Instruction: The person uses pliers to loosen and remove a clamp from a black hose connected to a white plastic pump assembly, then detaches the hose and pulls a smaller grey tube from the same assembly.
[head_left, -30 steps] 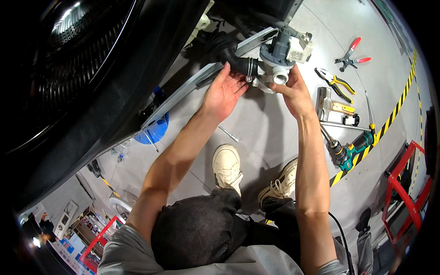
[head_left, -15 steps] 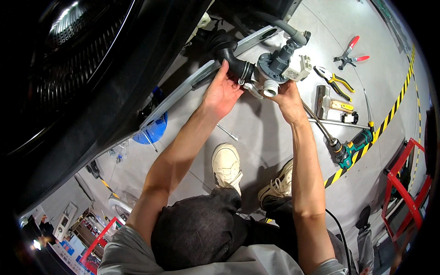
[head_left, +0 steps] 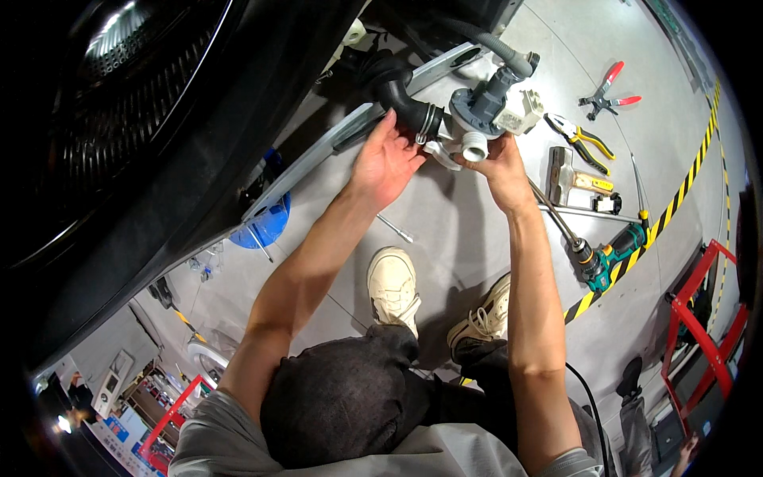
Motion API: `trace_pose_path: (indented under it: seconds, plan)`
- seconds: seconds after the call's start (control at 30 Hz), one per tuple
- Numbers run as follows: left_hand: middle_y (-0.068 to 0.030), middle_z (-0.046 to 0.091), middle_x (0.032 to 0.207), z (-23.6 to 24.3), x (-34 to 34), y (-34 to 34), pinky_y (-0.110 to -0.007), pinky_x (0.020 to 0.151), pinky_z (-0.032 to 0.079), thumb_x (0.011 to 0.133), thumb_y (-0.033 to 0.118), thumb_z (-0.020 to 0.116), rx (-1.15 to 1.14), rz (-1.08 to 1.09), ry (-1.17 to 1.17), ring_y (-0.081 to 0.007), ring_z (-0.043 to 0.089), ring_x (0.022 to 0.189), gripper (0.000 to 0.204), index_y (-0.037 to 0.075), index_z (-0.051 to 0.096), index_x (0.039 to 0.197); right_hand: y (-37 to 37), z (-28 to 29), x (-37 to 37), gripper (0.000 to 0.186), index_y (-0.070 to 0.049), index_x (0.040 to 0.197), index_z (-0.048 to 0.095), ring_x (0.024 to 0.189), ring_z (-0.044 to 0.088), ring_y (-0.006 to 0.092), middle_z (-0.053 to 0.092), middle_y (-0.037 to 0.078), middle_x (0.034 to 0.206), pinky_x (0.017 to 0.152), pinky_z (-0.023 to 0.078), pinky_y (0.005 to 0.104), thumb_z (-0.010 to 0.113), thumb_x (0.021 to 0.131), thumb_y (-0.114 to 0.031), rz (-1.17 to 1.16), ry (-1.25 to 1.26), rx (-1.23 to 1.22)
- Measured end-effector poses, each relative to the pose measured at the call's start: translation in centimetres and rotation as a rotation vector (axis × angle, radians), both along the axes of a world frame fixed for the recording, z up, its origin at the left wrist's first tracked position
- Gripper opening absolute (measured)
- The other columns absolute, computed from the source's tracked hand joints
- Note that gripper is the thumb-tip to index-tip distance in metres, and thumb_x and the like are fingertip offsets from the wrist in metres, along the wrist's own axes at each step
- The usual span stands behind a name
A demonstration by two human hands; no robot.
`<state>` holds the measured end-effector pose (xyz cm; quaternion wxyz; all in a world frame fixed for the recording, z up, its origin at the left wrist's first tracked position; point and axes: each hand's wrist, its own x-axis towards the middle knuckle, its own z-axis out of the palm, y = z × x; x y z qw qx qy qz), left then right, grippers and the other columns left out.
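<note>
A grey pump unit with a white end block hangs under a large dark machine body. A black rubber elbow hose with a metal clamp joins the pump on its left side. My left hand grips at the hose end and clamp, fingers curled around it. My right hand holds the pump from below, by its white round outlet. A grey corrugated hose runs up from the pump's top.
On the grey floor to the right lie red-handled pliers, yellow-handled pliers, a hammer and a green cordless drill. Yellow-black tape crosses the floor. A blue lid sits left. My shoes stand below.
The pump and hose have swung from lying across to more upright. Both hands shifted a little lower and stayed on the hose end and the pump.
</note>
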<state>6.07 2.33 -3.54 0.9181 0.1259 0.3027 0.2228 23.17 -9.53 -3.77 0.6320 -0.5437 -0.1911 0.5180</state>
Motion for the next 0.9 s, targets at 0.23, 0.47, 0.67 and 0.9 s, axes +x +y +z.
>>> trace_pose_path:
  seconds: [0.23, 0.47, 0.67, 0.9]
  plan:
    - [-0.0043, 0.052, 0.133, -3.1, -2.5, -0.4, -0.046, 0.111, 0.032, 0.098, 0.026, 0.054, 0.112, -0.166, -0.159, -0.0209, 0.046, 0.126, 0.033, 0.011, 0.052, 0.127, 0.3, 1.5, 0.5, 0.074, 0.0, 0.138, 0.042, 0.109, 0.062, 0.0213, 0.061, 0.012, 0.125, 0.092, 0.049, 0.0335, 0.079, 0.075, 0.002, 0.013, 0.119, -0.057]
    - [-0.0058, 0.049, 0.14, -0.6, 1.7, -2.4, -0.047, 0.116, 0.029, 0.094, 0.028, 0.068, 0.248, -0.246, -0.06, -0.0217, 0.042, 0.133, 0.054, 0.013, 0.044, 0.141, 0.6, 4.0, 1.3, 0.065, 0.008, 0.138, 0.042, 0.105, 0.064, 0.0221, 0.065, 0.015, 0.117, 0.092, 0.05, 0.0371, 0.074, 0.087, -0.019, -0.042, 0.208, -0.098]
    - [-0.0079, 0.053, 0.137, -0.9, 4.3, -2.0, -0.045, 0.118, 0.029, 0.09, 0.032, 0.072, 0.143, -0.287, -0.196, -0.0226, 0.047, 0.129, 0.066, 0.003, 0.043, 0.142, 0.7, 4.6, 0.9, 0.068, 0.009, 0.139, 0.041, 0.106, 0.063, 0.0229, 0.064, 0.017, 0.118, 0.091, 0.05, 0.0378, 0.074, 0.088, -0.022, -0.087, 0.157, -0.129]
    - [-0.0094, 0.055, 0.135, -0.6, 5.4, -2.1, -0.043, 0.117, 0.031, 0.088, 0.024, 0.073, 0.091, -0.225, -0.166, -0.0227, 0.048, 0.129, 0.062, 0.002, 0.045, 0.14, -0.3, 2.7, 3.8, 0.063, 0.005, 0.137, 0.051, 0.107, 0.059, 0.0223, 0.065, 0.014, 0.118, 0.092, 0.046, 0.0375, 0.068, 0.092, -0.036, 0.069, -0.179, -0.228]
